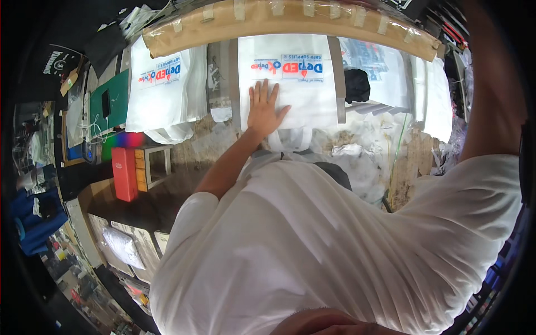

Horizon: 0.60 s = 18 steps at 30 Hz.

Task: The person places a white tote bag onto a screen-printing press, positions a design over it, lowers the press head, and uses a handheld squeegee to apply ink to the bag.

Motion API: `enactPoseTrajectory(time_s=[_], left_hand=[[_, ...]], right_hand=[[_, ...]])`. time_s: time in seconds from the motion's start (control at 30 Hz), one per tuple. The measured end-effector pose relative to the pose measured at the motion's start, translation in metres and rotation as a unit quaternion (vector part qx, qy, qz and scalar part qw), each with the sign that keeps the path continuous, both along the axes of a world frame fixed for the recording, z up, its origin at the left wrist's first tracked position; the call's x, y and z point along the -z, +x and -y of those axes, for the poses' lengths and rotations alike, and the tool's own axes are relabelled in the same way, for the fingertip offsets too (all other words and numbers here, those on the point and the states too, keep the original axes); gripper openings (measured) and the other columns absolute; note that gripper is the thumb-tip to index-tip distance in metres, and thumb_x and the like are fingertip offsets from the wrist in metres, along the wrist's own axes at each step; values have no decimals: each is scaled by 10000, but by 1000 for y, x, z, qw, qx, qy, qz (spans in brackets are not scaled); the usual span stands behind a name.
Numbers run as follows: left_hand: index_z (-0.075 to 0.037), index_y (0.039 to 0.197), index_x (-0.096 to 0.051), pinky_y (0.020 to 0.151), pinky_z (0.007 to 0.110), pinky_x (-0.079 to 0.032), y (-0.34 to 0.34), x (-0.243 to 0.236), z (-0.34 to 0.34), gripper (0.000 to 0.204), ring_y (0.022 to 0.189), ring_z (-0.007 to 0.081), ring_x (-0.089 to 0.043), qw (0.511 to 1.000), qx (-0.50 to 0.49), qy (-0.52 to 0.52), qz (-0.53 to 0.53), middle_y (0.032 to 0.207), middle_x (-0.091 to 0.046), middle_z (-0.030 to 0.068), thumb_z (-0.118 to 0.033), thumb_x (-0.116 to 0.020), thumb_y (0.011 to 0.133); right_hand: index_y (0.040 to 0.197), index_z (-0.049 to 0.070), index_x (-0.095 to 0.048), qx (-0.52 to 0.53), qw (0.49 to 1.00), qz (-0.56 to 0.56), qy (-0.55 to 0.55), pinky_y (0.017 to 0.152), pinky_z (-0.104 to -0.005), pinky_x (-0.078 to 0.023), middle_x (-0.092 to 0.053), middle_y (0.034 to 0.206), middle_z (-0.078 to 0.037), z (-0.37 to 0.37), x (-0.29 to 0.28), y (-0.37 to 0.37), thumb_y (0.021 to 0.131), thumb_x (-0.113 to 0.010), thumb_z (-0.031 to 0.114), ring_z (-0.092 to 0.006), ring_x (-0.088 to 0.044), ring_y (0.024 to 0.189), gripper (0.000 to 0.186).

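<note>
My left hand (267,109) lies flat on a white bag (312,100) printed in blue and red, its fingers stretched out below the print. The bag is spread smooth over a narrow grey-brown board (341,84) that shows along its sides. White straps (298,139) hang at the near edge. My right arm (494,95) reaches up along the right rim, and its hand is out of the picture.
A tape-patched cardboard beam (290,19) crosses the far side. Similar printed bags (159,92) hang at left, with more white bags (438,100) at right beside a black cloth bundle (357,85). Left also has a red box (124,174) and a green board (114,103).
</note>
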<state>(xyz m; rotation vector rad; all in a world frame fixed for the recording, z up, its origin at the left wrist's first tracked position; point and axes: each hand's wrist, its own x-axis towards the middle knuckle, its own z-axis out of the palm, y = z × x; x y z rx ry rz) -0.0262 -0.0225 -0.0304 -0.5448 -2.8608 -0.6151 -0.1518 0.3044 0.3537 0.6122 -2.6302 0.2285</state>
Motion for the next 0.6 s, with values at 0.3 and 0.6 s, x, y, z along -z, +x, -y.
enactPoseTrajectory(time_s=[0.3, 0.6], left_hand=[[-46, 1469, -439, 1196, 601, -137, 0, 1, -1, 734, 1436, 475, -250, 1000, 0, -7, -9, 1540, -302, 274, -528, -582, 934], [-70, 1464, -449, 1188, 606, -165, 0, 2, -1, 749, 1422, 472, -262, 999, -9, -15, -31, 1529, -314, 260, -550, -611, 913]], right_hand=[[835, 45, -740, -258, 965, 13, -49, 673, -386, -489, -684, 793, -124, 135, -33, 69, 847, -687, 246, -273, -647, 747, 209], [808, 44, -733, -372, 927, 13, -50, 644, -382, -482, -670, 756, -125, 198, -47, 102, 844, -718, 292, -266, -639, 718, 251]])
